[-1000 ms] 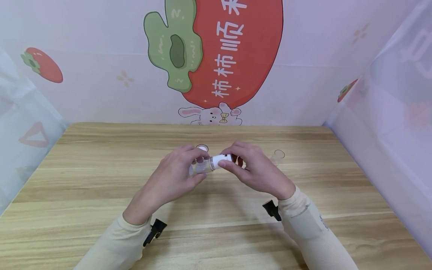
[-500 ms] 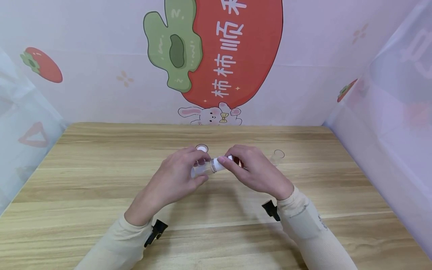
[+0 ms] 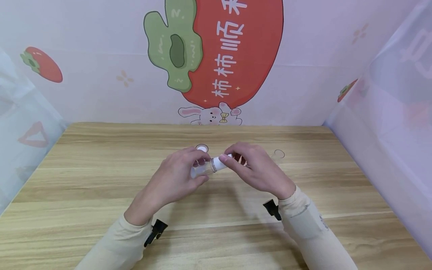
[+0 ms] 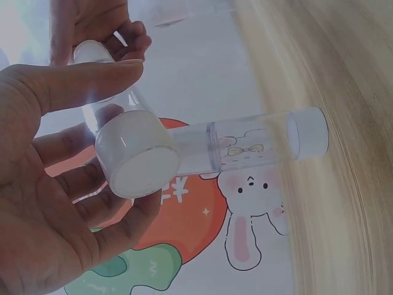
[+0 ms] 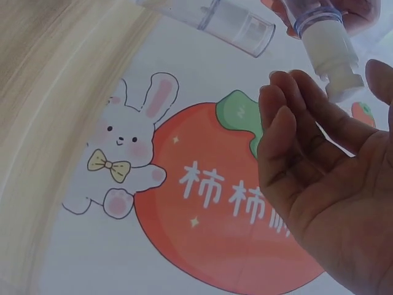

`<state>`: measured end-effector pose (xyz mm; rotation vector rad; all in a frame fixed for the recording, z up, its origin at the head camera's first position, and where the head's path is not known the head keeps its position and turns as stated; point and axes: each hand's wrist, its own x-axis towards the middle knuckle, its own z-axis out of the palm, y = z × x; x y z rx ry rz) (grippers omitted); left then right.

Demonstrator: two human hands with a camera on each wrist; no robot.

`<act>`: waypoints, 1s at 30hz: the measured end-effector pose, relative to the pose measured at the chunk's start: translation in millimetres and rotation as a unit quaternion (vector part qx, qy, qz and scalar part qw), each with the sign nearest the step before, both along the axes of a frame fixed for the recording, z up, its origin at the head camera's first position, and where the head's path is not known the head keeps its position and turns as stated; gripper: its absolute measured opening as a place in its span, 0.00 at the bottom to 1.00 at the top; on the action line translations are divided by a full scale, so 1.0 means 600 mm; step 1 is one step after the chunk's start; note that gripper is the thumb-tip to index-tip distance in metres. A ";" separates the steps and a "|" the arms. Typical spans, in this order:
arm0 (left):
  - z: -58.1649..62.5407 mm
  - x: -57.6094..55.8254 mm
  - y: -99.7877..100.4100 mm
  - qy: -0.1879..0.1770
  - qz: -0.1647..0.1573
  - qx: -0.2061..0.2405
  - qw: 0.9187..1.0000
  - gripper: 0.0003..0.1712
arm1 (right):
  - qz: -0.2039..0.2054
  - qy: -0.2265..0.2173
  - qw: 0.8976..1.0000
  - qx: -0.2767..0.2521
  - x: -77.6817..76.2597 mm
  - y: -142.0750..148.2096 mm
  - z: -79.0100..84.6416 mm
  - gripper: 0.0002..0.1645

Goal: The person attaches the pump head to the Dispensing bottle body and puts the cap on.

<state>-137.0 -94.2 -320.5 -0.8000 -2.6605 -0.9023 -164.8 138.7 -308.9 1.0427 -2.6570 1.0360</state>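
Note:
My left hand grips the clear body of a small pump bottle, tilted above the table. Its white base faces the camera in the left wrist view, with the thumb across the side and fingers behind. The white collar and pump head point towards my right hand. That hand's thumb overlaps the collar in the head view. Seen from the right wrist, its fingers are loosely bent around the pump head, with a gap between thumb and pump.
Behind the left hand a second clear bottle with a white base stands on the wooden table. To the right is a clear cap-like cylinder. A printed cloth wall rises behind the table.
My right thumb and fingers have shifted round the white collar and loosened their pinch. The left hand keeps holding the bottle, which has barely moved.

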 end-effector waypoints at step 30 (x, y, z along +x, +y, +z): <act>0.005 -0.002 -0.010 -0.051 -0.020 0.015 0.998 0.19 | 0.121 0.073 0.989 -0.039 -0.005 0.005 0.001 0.23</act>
